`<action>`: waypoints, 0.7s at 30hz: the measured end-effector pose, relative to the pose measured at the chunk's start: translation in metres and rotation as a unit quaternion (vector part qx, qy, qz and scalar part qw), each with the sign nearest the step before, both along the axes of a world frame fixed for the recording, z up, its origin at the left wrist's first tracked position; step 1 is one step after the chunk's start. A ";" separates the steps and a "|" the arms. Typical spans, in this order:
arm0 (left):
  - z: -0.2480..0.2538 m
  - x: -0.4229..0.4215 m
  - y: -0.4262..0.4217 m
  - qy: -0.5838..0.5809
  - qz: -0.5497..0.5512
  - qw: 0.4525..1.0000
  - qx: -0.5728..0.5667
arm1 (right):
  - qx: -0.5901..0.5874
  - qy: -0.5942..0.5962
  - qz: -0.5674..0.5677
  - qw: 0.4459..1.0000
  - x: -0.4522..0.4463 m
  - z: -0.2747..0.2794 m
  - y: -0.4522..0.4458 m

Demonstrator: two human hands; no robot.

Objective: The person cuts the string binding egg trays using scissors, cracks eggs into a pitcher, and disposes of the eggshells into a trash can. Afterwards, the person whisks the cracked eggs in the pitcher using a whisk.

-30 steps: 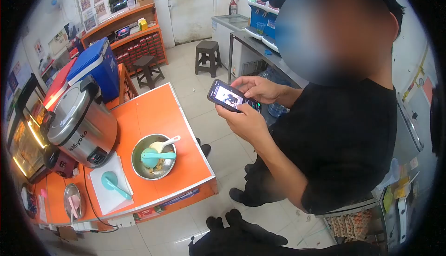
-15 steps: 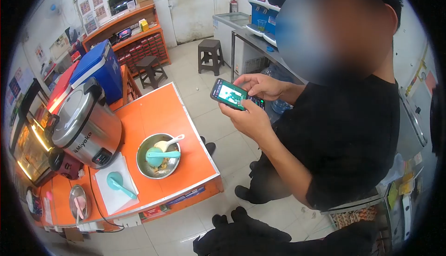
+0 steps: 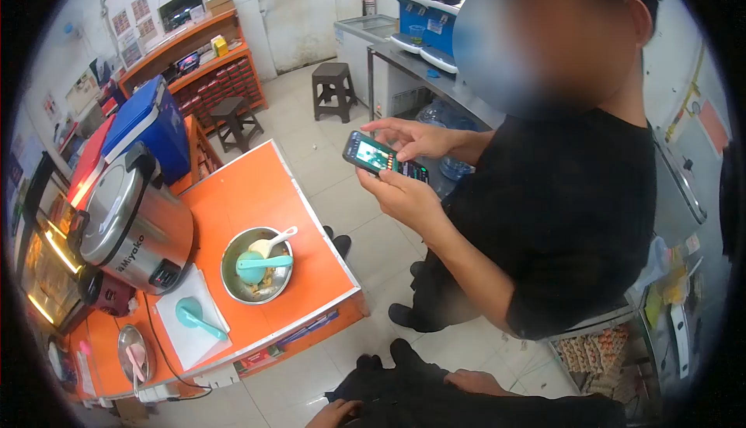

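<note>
At the bottom of the head view, my left hand [image 3: 334, 413] lies against my black clothing [image 3: 388, 397], partly cut off by the frame edge. My right hand [image 3: 475, 382] rests on the same dark cloth, fingers pointing left. Both look loosely open, and I see nothing held in either. In front of me a person in a black shirt [image 3: 556, 218] holds a phone [image 3: 381, 158] with a lit screen in both hands; a finger of theirs touches it.
An orange table [image 3: 241, 187] bears a metal bowl [image 3: 284, 284] with spoons, a turquoise scoop [image 3: 203, 324] on white paper, and a Miyako rice cooker [image 3: 140, 234]. Stools [image 3: 334, 86] stand behind. Egg trays [image 3: 602, 350] sit at lower right.
Both my hands have come into view at the bottom, against my dark clothing. The view has shifted slightly. The person still holds the phone, their fingers slightly moved.
</note>
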State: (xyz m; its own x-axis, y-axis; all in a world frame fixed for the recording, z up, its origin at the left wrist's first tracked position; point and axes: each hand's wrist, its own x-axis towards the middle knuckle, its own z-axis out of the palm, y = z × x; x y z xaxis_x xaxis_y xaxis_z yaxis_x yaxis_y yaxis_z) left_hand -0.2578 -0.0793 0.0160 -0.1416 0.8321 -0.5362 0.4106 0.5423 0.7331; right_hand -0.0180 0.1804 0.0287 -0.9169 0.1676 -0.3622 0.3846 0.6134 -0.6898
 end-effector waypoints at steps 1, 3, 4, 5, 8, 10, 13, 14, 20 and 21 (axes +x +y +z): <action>-0.005 -0.005 0.001 -0.009 -0.034 0.999 -0.020 | 0.014 0.037 -0.005 0.999 0.003 -0.006 -0.006; -0.001 -0.012 0.001 -0.012 -0.090 0.995 -0.046 | 0.014 -0.017 -0.038 0.999 0.009 -0.028 -0.026; 0.007 -0.012 0.008 0.108 -0.143 0.983 0.033 | 0.014 -0.072 -0.066 0.995 0.011 -0.040 -0.035; 0.010 -0.014 0.015 0.217 -0.202 0.947 0.121 | 0.013 -0.072 -0.105 0.992 0.013 -0.049 -0.046; -0.290 -0.087 -0.058 0.003 -0.145 0.955 0.260 | 0.041 -0.177 -0.162 0.970 0.017 -0.057 -0.082; -0.138 -0.059 0.010 -0.064 -0.233 0.966 0.096 | -0.054 -0.064 -0.175 0.981 0.022 -0.043 -0.116; -0.083 -0.029 0.051 -0.124 -0.365 0.922 0.018 | -0.021 0.053 -0.358 0.932 0.046 -0.034 -0.164; -0.073 -0.021 0.063 -0.138 -0.400 0.906 0.000 | -0.035 0.089 -0.398 0.912 0.052 -0.035 -0.178; -0.032 0.061 0.141 -0.205 -0.557 0.792 -0.145 | -0.249 0.256 -0.556 0.751 0.097 -0.062 -0.213; -0.027 0.077 0.153 -0.210 -0.574 0.773 -0.169 | -0.247 0.262 -0.564 0.743 0.110 -0.065 -0.214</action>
